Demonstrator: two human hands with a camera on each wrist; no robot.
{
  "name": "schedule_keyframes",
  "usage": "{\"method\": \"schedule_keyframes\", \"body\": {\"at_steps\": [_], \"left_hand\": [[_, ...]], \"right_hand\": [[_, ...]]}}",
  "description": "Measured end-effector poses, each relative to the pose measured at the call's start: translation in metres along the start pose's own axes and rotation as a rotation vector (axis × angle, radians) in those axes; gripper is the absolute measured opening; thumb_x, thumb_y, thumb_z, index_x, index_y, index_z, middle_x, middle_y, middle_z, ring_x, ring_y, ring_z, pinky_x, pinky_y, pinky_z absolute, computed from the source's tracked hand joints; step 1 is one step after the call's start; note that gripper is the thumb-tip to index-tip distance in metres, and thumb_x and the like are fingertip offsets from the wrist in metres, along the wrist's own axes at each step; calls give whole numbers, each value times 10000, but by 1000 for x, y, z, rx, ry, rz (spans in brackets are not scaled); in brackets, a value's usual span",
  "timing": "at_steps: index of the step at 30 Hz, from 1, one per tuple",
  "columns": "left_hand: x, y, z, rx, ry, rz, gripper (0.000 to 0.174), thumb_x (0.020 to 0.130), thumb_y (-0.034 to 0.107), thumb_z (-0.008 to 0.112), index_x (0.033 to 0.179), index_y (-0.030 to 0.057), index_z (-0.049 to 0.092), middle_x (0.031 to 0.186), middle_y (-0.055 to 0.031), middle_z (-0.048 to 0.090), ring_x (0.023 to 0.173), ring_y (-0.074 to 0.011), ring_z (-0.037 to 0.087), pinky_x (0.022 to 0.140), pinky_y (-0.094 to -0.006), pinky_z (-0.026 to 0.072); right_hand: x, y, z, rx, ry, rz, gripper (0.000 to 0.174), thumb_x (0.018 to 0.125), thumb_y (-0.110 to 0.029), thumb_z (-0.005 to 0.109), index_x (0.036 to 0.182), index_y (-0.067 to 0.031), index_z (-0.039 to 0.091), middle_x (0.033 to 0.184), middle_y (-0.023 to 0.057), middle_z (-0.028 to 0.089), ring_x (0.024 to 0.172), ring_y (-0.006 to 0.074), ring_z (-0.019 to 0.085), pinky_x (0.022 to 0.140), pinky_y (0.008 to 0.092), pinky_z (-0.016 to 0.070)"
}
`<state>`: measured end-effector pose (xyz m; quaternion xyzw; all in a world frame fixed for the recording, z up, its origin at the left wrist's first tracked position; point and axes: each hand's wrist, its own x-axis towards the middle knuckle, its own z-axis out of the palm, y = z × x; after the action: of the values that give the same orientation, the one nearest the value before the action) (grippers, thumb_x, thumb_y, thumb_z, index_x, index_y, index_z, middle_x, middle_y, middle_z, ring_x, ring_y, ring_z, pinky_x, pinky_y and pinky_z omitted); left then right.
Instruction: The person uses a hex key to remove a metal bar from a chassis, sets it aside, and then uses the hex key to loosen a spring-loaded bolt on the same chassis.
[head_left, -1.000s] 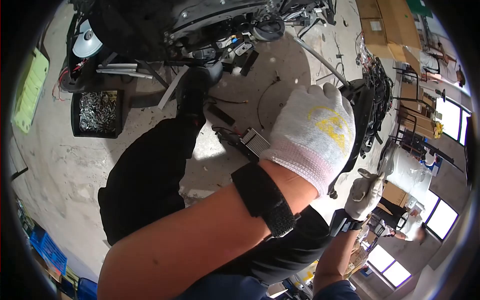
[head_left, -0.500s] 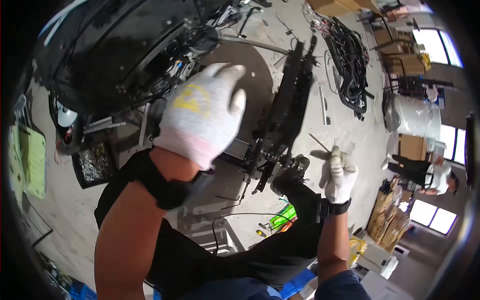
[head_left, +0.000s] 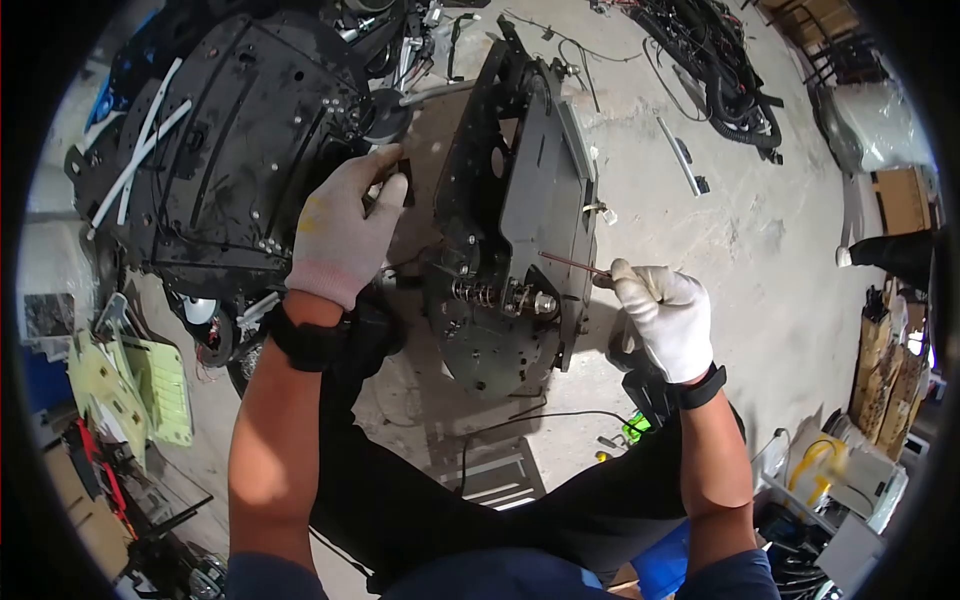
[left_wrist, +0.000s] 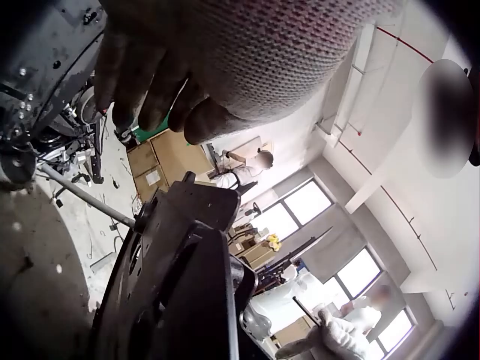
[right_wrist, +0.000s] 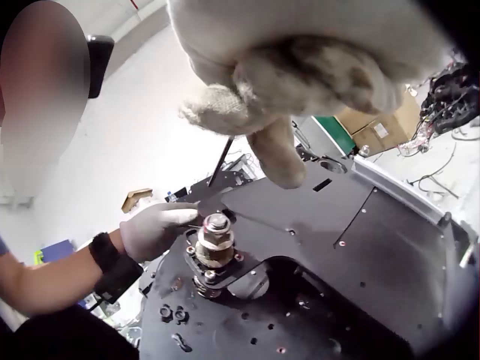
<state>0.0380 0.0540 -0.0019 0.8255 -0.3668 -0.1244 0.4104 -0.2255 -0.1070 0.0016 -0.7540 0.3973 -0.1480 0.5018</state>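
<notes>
A dark metal frame (head_left: pixel 545 190) stands between the person's legs, with a coil spring (head_left: pixel 475 292) and a silver nut (right_wrist: pixel 216 232) on its near part. The gloved right hand (head_left: pixel 668 318) pinches a thin metal rod (head_left: pixel 572 262), which points left over the frame's plate. In the right wrist view the rod shows as a dark shaft (right_wrist: pixel 222 160) beside the fingers. Left of the frame is the gloved left hand (head_left: pixel 345 225), fingers extended and thumb apart, holding nothing. In the left wrist view its fingers (left_wrist: pixel 150 90) hang loosely above the frame's edge.
A large black panel (head_left: pixel 250 140) with white strips lies at the left. Black wire harnesses (head_left: pixel 720 80) lie at the upper right on the concrete floor. A grey slotted piece (head_left: pixel 500 475) sits between the legs. Pale green panels (head_left: pixel 150 390) lean at far left. Another person's leg (head_left: pixel 895 255) shows at right.
The head view has turned rightward and down onto the frame. The left hand has shifted left, away from the frame. The right hand has brought the rod in over the frame's plate.
</notes>
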Motion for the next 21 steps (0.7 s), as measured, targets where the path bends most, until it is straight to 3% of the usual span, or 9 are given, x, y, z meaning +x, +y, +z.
{"method": "schedule_keyframes", "body": {"at_steps": [2, 3, 5, 6, 7, 9, 14, 21], "left_hand": [[0, 5, 1, 26, -40, -46, 323, 918, 146, 574, 1214, 19, 600, 1081, -98, 676, 965, -141, 639, 863, -258, 481], [0, 7, 1, 37, -50, -41, 323, 918, 146, 574, 1214, 19, 600, 1081, -98, 676, 965, -141, 639, 863, -258, 481], [0, 13, 3, 27, -52, -86, 318, 923, 174, 570, 1196, 16, 612, 1077, -98, 677, 969, -142, 637, 862, -261, 480], [-1, 16, 3, 32, -58, -81, 318, 923, 174, 570, 1196, 16, 612, 1077, -98, 677, 969, -142, 637, 862, -261, 480], [-1, 18, 3, 34, -53, -74, 319, 926, 187, 570, 1190, 13, 615, 1072, -99, 678, 968, -140, 636, 860, -260, 480], [0, 18, 5, 38, -50, -64, 322, 929, 199, 569, 1185, 11, 618, 1067, -99, 679, 967, -138, 635, 858, -259, 480], [1, 12, 9, 29, -30, -18, 333, 933, 228, 570, 1179, 10, 621, 1035, -93, 684, 943, -129, 638, 843, -254, 484], [1, 15, 3, 22, -40, -70, 326, 931, 235, 572, 1173, 25, 628, 1016, -83, 687, 924, -128, 641, 829, -258, 490]], "right_hand": [[-2, -2, 1, -118, 15, -144, 408, 856, -194, 712, 543, -34, 504, 457, 31, 404, 409, 133, 386, 426, 300, 352], [-2, -1, 2, -106, 21, -137, 408, 856, -194, 712, 543, -34, 504, 457, 31, 404, 409, 133, 386, 426, 300, 352], [-1, 2, 4, -279, 11, -326, 384, 840, -200, 722, 548, -49, 525, 463, 78, 434, 400, 228, 408, 423, 327, 359], [-2, 3, 6, -316, -29, -250, 373, 830, -225, 724, 550, -67, 534, 484, 94, 474, 418, 291, 447, 424, 336, 382], [-1, -1, 9, -311, -23, -248, 373, 830, -225, 724, 550, -67, 534, 484, 94, 474, 418, 291, 447, 424, 336, 382], [0, -16, 14, -476, 12, -438, 384, 831, -261, 717, 548, -78, 533, 487, 84, 493, 429, 293, 518, 425, 338, 415], [9, -25, 33, -606, 67, -467, 378, 838, -315, 697, 556, -119, 538, 493, 95, 532, 457, 300, 568, 434, 372, 455], [20, -30, 49, -515, 73, -455, 357, 852, -299, 684, 590, -95, 556, 503, 97, 541, 449, 298, 567, 433, 360, 456]]}}
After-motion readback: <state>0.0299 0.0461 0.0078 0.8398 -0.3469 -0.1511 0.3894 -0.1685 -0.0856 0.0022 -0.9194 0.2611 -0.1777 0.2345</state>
